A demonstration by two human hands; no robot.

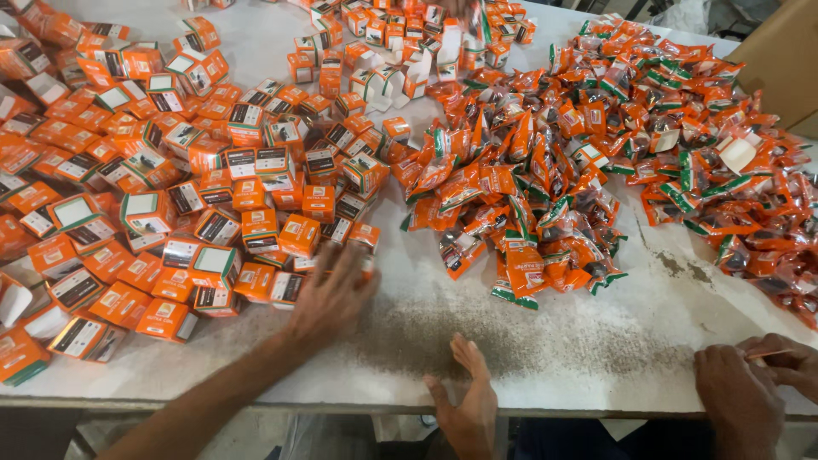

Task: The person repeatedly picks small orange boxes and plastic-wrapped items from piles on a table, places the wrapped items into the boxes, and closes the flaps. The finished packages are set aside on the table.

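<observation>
My left hand (331, 296) reaches in from the lower left, blurred, fingers spread over the near edge of a heap of small orange boxes (213, 196). Its fingertips are at an orange box (365, 238); I see nothing gripped. My right hand (467, 400) rests on its edge at the front rim of the white table (545, 349), fingers straight and empty. A pile of orange plastic sachets (528, 187) lies just beyond it.
Another person's two hands (750, 383) work at the table's front right corner, holding something small and orange. More sachets (733, 170) cover the right side, and open boxes (400, 51) lie at the back. A brown cardboard carton (784, 60) stands at the far right.
</observation>
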